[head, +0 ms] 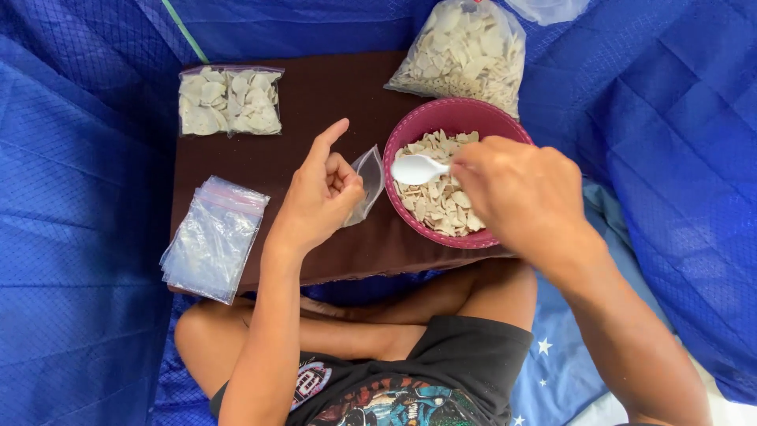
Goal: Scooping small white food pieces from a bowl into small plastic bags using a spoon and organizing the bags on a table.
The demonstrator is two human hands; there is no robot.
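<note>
A person sits cross-legged behind a low brown bench [315, 95] set on blue quilted fabric. The right hand [524, 197] is closed around the handle of a white plastic spoon [418, 168], whose scoop hangs above pale, flat chips [434, 201] in a round magenta bowl [441, 118] at the bench's right edge. The spoon looks light and stiff, and is best gripped by its handle, as here. The chips look thin, dry and brittle, likely to snap if pressed hard, so scooping suits them better than pinching.

The left hand [319, 197], near the bench's middle, pinches a small clear plastic bag [369, 177] just beside the bowl's rim, index finger pointing up. The bag looks flimsy and slippery, so its mouth edge is the sensible place to hold. The left forearm rises from the near edge, and the right wrist bends down over the bowl.

A filled small bag [229, 100] lies at the far left corner, a stack of empty bags [211, 237] overhangs the left edge, and a large bag of chips [465, 51] sits beyond the bowl.
</note>
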